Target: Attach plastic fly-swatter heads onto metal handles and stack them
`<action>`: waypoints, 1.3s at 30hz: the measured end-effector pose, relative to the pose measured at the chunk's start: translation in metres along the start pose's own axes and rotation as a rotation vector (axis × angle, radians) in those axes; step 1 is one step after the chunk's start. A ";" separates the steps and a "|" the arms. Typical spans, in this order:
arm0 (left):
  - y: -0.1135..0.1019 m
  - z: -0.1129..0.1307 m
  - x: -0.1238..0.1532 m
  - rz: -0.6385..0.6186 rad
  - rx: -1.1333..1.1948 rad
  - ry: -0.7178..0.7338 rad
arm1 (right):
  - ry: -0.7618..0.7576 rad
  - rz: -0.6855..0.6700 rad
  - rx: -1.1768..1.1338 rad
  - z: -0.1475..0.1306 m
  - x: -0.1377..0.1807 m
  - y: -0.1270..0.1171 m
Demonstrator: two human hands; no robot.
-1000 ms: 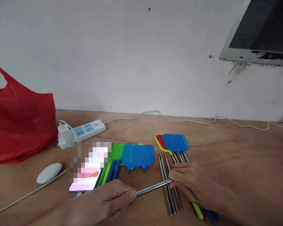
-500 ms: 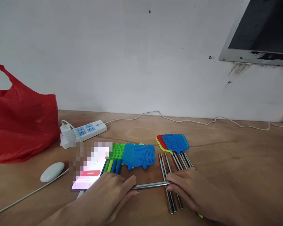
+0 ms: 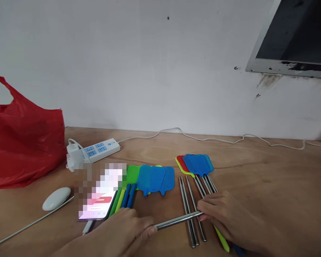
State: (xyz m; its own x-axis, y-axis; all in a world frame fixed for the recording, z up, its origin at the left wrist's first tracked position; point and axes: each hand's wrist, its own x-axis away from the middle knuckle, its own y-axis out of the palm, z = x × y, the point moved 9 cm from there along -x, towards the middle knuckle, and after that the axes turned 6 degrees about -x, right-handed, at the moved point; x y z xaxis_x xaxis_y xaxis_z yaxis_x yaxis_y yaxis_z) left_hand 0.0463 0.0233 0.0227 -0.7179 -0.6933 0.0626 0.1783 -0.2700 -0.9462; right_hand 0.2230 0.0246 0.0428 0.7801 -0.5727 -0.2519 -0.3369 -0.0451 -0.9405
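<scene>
In the head view, the one view there was, the left hand [image 3: 131, 228] and the right hand [image 3: 227, 214] were apart from each other, each closed on one end of the same polished metal rod [image 3: 178, 221]. The rod lay between them, slanting up toward the right in the picture and crossing in front of three loose metal rods [image 3: 187, 200]; whether it touched them could not be told. Both its ends were hidden in the fingers.

Handling it well called, in my judgement, for a firm pinch close to each end, with both wrists in line with the rod so that any force ran along it rather than bent it. The smooth metal looked likely to slip. A little lift seemed wise, since the loose rods could roll if knocked. The right forearm needed care above the yellow-green handle [image 3: 221, 238], and the left one beside the phone [image 3: 103, 207] and the row of coloured handles [image 3: 126, 195].
</scene>
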 end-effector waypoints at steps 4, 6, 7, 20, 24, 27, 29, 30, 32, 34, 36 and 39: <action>0.001 0.011 -0.004 0.061 -0.279 0.088 | 0.051 -0.022 -0.090 0.005 0.004 0.000; -0.001 0.015 -0.004 0.088 -0.354 0.130 | 0.074 -0.029 -0.105 0.007 0.005 -0.001; -0.002 0.017 -0.005 0.097 -0.388 0.152 | 0.081 -0.032 -0.107 0.008 0.006 -0.001; -0.011 0.009 0.007 0.170 -0.411 0.188 | 0.089 0.015 -0.080 0.015 0.010 -0.002; -0.016 -0.006 0.010 0.204 -0.372 0.169 | 0.154 0.074 -0.070 0.028 0.020 -0.009; -0.019 -0.014 0.013 0.199 -0.364 0.149 | 0.198 0.131 -0.105 0.034 0.029 -0.018; -0.018 -0.017 0.013 0.196 -0.356 0.145 | 0.191 0.172 -0.108 0.032 0.032 -0.025; -0.017 -0.018 0.014 0.199 -0.352 0.145 | 0.181 0.190 -0.100 0.030 0.031 -0.027; -0.015 -0.019 0.014 0.209 -0.345 0.145 | 0.155 0.201 -0.081 0.025 0.028 -0.028; -0.013 -0.019 0.014 0.211 -0.335 0.144 | 0.115 0.184 -0.074 0.019 0.022 -0.025; -0.011 -0.017 0.014 0.195 -0.324 0.144 | 0.078 0.169 -0.067 0.015 0.017 -0.021; -0.011 -0.012 0.011 0.150 -0.327 0.142 | 0.048 0.184 -0.048 0.013 0.013 -0.017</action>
State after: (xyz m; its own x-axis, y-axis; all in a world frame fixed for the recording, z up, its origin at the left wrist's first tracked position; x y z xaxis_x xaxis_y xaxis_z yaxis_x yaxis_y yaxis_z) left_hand 0.0288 0.0267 0.0297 -0.7903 -0.6032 -0.1074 0.0811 0.0708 -0.9942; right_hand 0.2453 0.0283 0.0528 0.6771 -0.6134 -0.4067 -0.4971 0.0262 -0.8673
